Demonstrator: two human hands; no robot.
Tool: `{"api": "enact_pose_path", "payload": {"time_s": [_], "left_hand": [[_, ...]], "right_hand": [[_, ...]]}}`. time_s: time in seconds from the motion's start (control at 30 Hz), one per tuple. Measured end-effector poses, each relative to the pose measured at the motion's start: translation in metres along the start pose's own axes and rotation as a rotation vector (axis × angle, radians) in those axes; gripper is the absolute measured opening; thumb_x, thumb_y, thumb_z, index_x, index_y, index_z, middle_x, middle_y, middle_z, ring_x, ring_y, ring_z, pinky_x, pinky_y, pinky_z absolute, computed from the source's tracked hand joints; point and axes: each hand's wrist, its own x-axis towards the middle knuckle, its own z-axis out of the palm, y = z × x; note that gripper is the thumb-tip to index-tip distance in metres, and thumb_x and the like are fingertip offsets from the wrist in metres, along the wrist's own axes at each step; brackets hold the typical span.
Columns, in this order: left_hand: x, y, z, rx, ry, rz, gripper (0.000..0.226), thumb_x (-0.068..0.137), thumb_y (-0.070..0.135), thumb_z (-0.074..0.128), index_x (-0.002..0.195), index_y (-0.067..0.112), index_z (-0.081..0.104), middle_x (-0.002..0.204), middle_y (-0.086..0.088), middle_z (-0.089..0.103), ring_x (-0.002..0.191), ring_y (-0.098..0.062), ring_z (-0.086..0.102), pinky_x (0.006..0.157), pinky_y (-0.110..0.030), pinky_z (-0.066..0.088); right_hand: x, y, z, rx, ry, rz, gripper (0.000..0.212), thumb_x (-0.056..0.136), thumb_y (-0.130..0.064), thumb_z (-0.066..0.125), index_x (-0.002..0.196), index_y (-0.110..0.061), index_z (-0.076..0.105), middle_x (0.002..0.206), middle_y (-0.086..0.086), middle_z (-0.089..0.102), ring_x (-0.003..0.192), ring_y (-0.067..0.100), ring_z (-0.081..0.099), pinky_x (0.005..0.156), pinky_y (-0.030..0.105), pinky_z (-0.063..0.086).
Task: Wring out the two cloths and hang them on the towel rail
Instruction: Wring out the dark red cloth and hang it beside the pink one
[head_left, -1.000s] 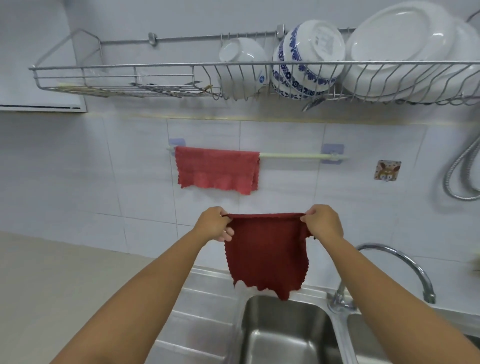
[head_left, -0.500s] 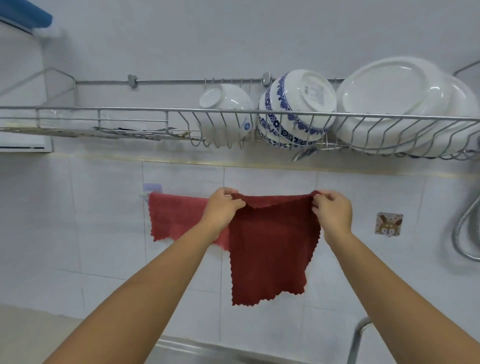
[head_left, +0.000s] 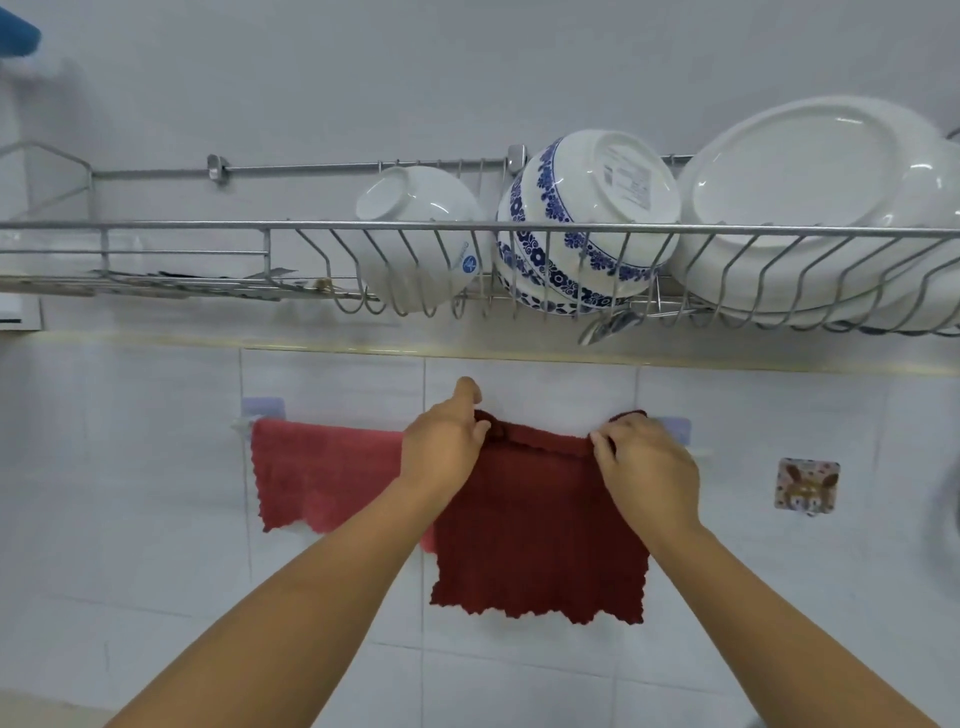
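Observation:
A dark red cloth (head_left: 540, 530) drapes over the right half of the towel rail (head_left: 698, 450), hanging flat against the tiled wall. My left hand (head_left: 441, 447) grips its top left corner at the rail. My right hand (head_left: 644, 460) pinches its top right corner. A lighter red cloth (head_left: 327, 473) hangs on the left half of the rail, its right edge hidden behind my left hand and the dark cloth. The rail's blue wall mounts (head_left: 262, 405) show at both ends.
A wire dish rack (head_left: 467, 227) runs across the wall just above the rail, holding a white bowl (head_left: 415, 234), a blue-patterned bowl (head_left: 587, 218) and white plates (head_left: 810, 208). A small picture hook (head_left: 806, 486) sticks to the tiles at the right.
Both hands have raised the dark red cloth from over the sink up to the rail and laid its top edge over it. The view has tilted upward, so the sink is out of sight.

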Motion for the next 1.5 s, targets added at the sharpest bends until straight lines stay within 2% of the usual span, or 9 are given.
{"api": "enact_pose_path", "payload": {"time_s": [0.17,0.33,0.53,0.73,0.87,1.07,1.23,1.33,1.5], "left_hand": [[0.013,0.004,0.008,0.102,-0.025,0.002,0.013,0.096,0.022,0.050,0.102,0.013,0.057,0.098,-0.004,0.061,0.086,-0.024,0.059,0.068,-0.035,0.046],[0.004,-0.001,0.014,0.064,-0.079,-0.016,0.018,0.096,0.020,0.038,0.105,0.013,0.052,0.071,-0.005,0.059,0.066,-0.027,0.056,0.060,-0.033,0.040],[-0.003,-0.009,0.024,0.288,-0.071,0.101,0.043,0.097,0.040,0.028,0.101,0.018,0.065,0.100,-0.001,0.060,0.097,-0.021,0.050,0.089,-0.037,0.034],[-0.001,-0.010,0.027,0.315,-0.162,0.117,0.051,0.096,0.051,0.013,0.101,0.021,0.054,0.087,0.004,0.064,0.089,-0.020,0.055,0.090,-0.041,0.030],[-0.005,-0.013,0.027,0.244,-0.113,0.126,0.040,0.098,0.048,0.021,0.099,0.022,0.051,0.089,0.006,0.060,0.089,-0.019,0.055,0.092,-0.039,0.032],[-0.033,-0.019,0.025,0.078,0.236,-0.039,0.019,0.090,0.038,0.056,0.098,0.021,0.056,0.092,0.008,0.058,0.089,-0.016,0.056,0.079,-0.031,0.037],[-0.048,-0.028,0.025,0.063,0.144,-0.273,0.030,0.087,0.052,0.058,0.095,0.024,0.061,0.091,0.011,0.062,0.091,-0.015,0.058,0.079,-0.031,0.034],[-0.051,-0.028,0.024,0.048,0.081,-0.293,0.031,0.087,0.053,0.058,0.095,0.024,0.066,0.092,0.008,0.065,0.093,-0.015,0.059,0.084,-0.035,0.039],[-0.038,-0.016,0.009,-0.100,0.151,-0.292,0.017,0.090,0.035,0.057,0.080,0.022,0.064,0.077,0.007,0.065,0.080,-0.017,0.061,0.084,-0.038,0.046]], "right_hand": [[0.021,0.001,0.002,-0.057,-0.055,0.084,0.015,0.088,-0.024,0.062,0.093,-0.010,0.060,0.085,0.007,0.062,0.081,0.029,0.057,0.075,0.041,0.041],[0.015,0.004,0.009,-0.068,-0.104,0.107,0.022,0.096,-0.027,0.048,0.087,-0.010,0.059,0.063,0.005,0.062,0.064,0.027,0.058,0.078,0.038,0.038],[-0.004,0.001,0.010,-0.241,-0.029,0.024,0.037,0.095,-0.042,0.051,0.085,-0.014,0.074,0.092,0.007,0.067,0.092,0.029,0.057,0.082,0.043,0.036],[-0.002,0.003,0.013,-0.266,-0.099,0.028,0.045,0.097,-0.050,0.036,0.100,-0.015,0.063,0.090,0.005,0.071,0.095,0.025,0.061,0.088,0.045,0.028],[-0.002,0.006,0.014,-0.299,-0.105,0.014,0.048,0.098,-0.050,0.032,0.097,-0.018,0.068,0.095,0.003,0.070,0.106,0.026,0.055,0.090,0.045,0.025],[-0.003,0.006,0.009,-0.302,-0.071,0.030,0.046,0.099,-0.043,0.035,0.094,-0.016,0.072,0.099,0.007,0.067,0.104,0.030,0.053,0.092,0.046,0.028],[-0.006,0.013,0.007,-0.195,-0.036,0.058,0.022,0.094,-0.019,0.044,0.096,-0.010,0.063,0.085,0.007,0.069,0.100,0.031,0.055,0.091,0.045,0.028],[-0.009,0.015,0.007,-0.152,-0.013,0.078,0.017,0.094,-0.015,0.051,0.097,-0.015,0.067,0.096,0.004,0.069,0.104,0.028,0.053,0.089,0.043,0.027],[-0.001,0.013,-0.001,-0.069,0.116,0.142,0.031,0.087,-0.006,0.059,0.116,-0.017,0.062,0.084,0.007,0.070,0.097,0.030,0.059,0.083,0.039,0.022]]}}
